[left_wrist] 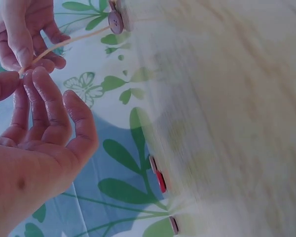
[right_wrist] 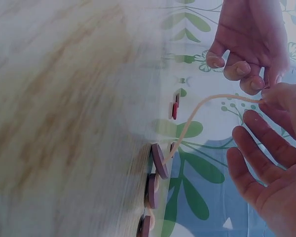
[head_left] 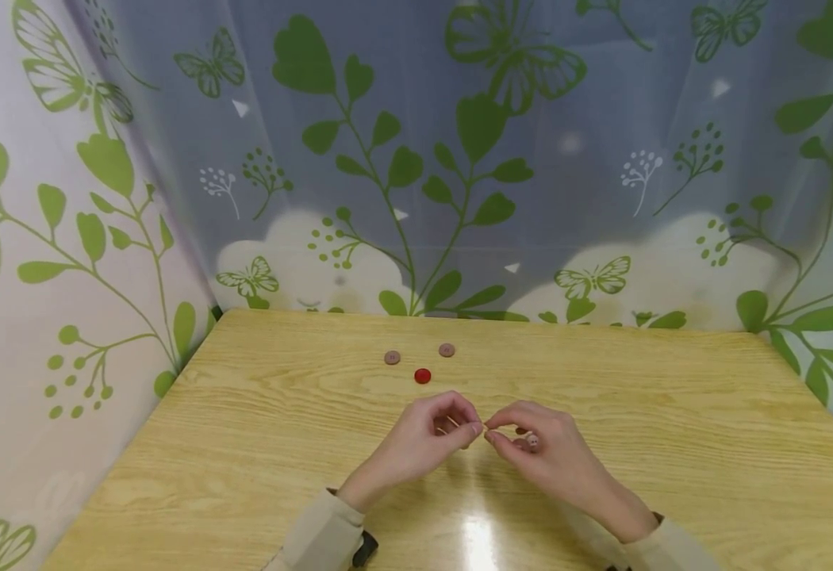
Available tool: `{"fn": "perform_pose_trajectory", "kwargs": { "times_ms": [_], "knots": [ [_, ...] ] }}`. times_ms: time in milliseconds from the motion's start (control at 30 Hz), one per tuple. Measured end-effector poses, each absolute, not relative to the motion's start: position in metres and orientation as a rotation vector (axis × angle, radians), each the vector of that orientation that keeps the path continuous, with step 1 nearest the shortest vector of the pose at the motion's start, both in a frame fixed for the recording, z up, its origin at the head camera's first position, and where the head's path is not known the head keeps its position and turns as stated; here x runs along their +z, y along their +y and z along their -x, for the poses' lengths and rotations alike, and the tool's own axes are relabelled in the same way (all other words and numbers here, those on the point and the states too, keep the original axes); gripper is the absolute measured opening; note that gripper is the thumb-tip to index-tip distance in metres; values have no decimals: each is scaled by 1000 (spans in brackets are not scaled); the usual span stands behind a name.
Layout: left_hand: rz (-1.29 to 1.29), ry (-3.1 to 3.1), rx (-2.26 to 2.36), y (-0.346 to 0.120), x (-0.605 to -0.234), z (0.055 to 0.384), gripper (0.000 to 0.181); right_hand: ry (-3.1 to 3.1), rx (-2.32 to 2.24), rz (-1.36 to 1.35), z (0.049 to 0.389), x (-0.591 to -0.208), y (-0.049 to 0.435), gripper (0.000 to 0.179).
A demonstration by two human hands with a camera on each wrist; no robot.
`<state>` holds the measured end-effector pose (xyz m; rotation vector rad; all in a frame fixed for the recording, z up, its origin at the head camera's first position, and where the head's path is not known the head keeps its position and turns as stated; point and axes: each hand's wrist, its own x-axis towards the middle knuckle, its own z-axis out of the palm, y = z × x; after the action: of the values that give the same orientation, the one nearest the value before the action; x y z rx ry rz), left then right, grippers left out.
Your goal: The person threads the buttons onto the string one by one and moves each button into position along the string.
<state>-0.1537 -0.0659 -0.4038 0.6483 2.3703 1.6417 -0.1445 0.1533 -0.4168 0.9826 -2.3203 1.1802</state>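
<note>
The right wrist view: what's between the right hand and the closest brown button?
A curved stretch of pale string. In the right wrist view it runs from the right hand to that brown button.

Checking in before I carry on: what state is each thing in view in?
Left hand, pinching the cord near its tip
Right hand, pinching the cord beside it
Cord, slack, curving to the threaded buttons
Threaded buttons, strung on the cord, the nearest one tilted
Red button, loose, flat on the table
Left brown button, loose, flat
Right brown button, loose, flat
</note>
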Motion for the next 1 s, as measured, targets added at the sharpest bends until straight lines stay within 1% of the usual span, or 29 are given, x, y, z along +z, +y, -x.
{"fn": "perform_pose_trajectory", "kwargs": {
  "times_ms": [100, 400, 567, 833, 1000],
  "knots": [
    [-646, 2375, 1637, -67, -404, 154, 6, -2319, 1176, -964, 144, -416, 153, 12],
    [-645, 2385, 1611, -71, -404, 154, 6, -2320, 1228, -912, 142, -412, 152, 17],
    [-636, 2382, 1605, -71, -404, 153, 6, -2309, 1242, -927, 141, -411, 152, 23],
    [-645, 2375, 1603, -71, -404, 153, 6, -2248, 1209, -984, 143, -412, 153, 20],
    [-658, 2372, 1597, -71, -404, 154, 7, -2229, 1208, -997, 143, -412, 152, 23]
  ]
}}
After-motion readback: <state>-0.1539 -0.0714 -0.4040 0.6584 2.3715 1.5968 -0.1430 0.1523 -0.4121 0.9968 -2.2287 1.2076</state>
